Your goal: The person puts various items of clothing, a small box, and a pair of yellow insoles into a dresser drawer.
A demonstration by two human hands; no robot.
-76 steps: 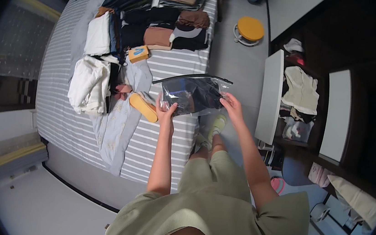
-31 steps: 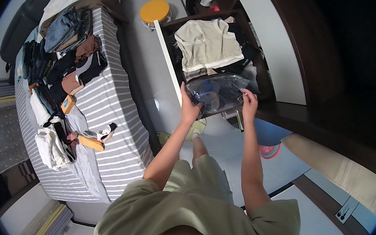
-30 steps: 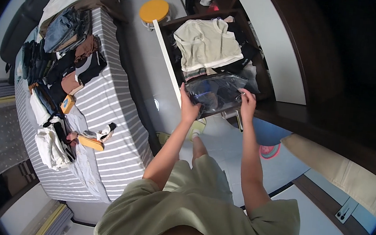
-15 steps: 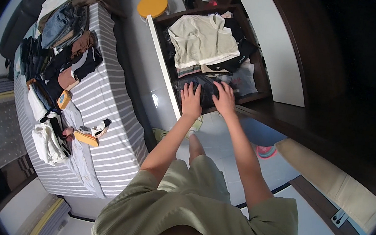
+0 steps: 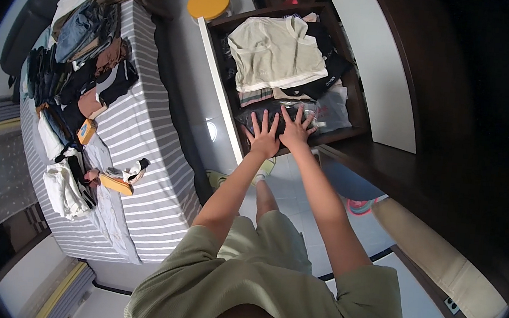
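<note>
My left hand (image 5: 264, 135) and my right hand (image 5: 296, 129) lie flat, fingers spread, side by side on a clear plastic bag of dark clothing (image 5: 279, 113). The bag rests at the near end of an open dark wooden drawer (image 5: 218, 93). Behind the bag in the drawer lies a folded beige shirt (image 5: 275, 52), with dark garments (image 5: 324, 82) to its right. A pale crinkled plastic bag (image 5: 334, 108) lies just right of my right hand.
A bed with a grey striped cover (image 5: 138, 147) stands to the left, with piles of folded clothes (image 5: 81, 66), white cloths (image 5: 65, 189) and an orange item (image 5: 116, 185) on it. A round yellow stool (image 5: 209, 2) stands beyond the drawer. White cupboard doors (image 5: 376, 60) flank the drawer on the right.
I turned from the bed to the drawer carrying the clear bag of clothes, set it into the drawer's near end, and both hands now press flat on top of it.
</note>
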